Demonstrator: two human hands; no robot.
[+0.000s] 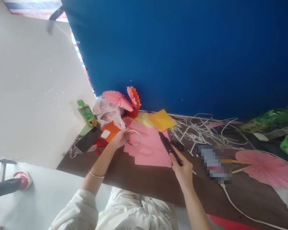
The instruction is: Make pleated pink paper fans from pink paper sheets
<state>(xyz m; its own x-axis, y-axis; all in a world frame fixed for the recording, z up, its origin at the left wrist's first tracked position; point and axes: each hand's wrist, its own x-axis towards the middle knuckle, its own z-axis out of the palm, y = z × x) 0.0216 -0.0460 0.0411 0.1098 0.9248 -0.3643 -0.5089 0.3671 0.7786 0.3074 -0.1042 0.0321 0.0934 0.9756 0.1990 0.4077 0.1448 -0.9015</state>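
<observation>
My left hand [119, 139] is closed on a thin roll of tape [139, 138], held upright above a stack of pink paper sheets [151, 155]. The tape's shadow falls on the paper. My right hand [183, 166] grips a long black tool [166, 144], its far end over the right edge of the pink sheets; its exact kind is unclear. Black scissor handles [179, 146] lie just beyond that hand. A yellow-orange sheet [162, 119] lies behind the pink stack. Beside my left hand are an orange sheet [112, 127] and a small white case [105, 134].
A dark phone [88, 139], a green-capped bottle [87, 113] and a plastic bag [108, 111] crowd the left side. Pleated pink paper fans [117, 99] stand by the blue partition [182, 57]. White paper strips [201, 129], a cabled phone [212, 164] and another pink fan [266, 167] lie right.
</observation>
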